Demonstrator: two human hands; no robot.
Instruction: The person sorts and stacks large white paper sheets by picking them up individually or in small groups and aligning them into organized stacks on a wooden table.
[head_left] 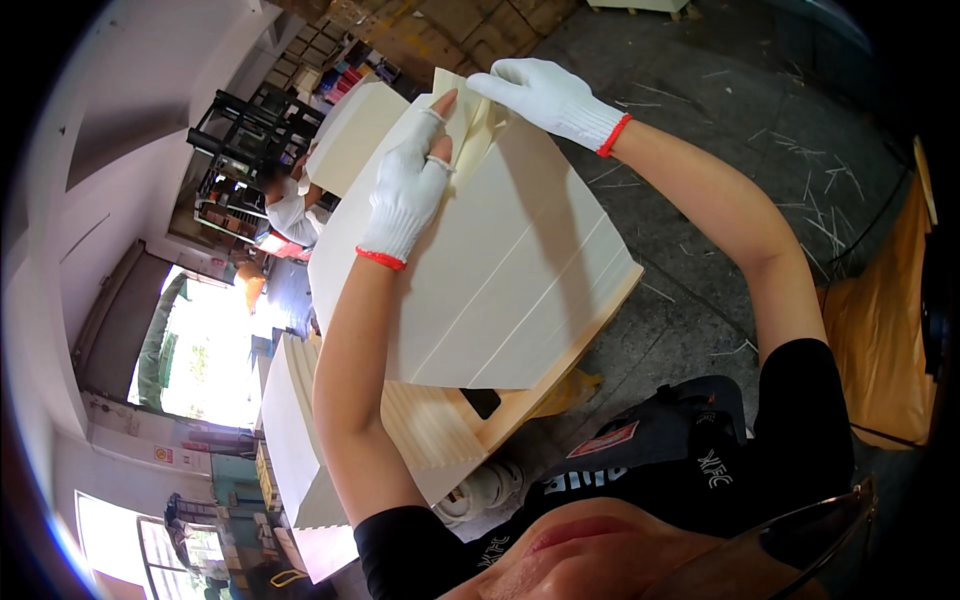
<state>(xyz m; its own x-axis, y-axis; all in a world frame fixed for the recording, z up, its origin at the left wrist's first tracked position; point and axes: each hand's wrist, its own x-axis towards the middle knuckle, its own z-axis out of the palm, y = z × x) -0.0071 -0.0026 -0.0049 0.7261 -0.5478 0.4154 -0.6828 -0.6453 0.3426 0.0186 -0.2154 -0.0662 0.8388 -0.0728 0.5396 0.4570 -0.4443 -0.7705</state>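
Grey concrete floor (720, 130) at 1 o'clock, littered with thin strips. White wall (130, 90) at 10. Bright doorway (200, 360) at 8. Black shelving (245, 125) at 11, cardboard boxes (450, 30) at 12.

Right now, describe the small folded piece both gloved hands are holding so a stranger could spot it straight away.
Start at the big cream panel with long grooves, tilted across the middle of the view. At its far top edge the left hand and right hand, both in white gloves, meet on a small pale yellow folded sheet. Unlike the stiff panels around it, it is thin, creased and yellowish.
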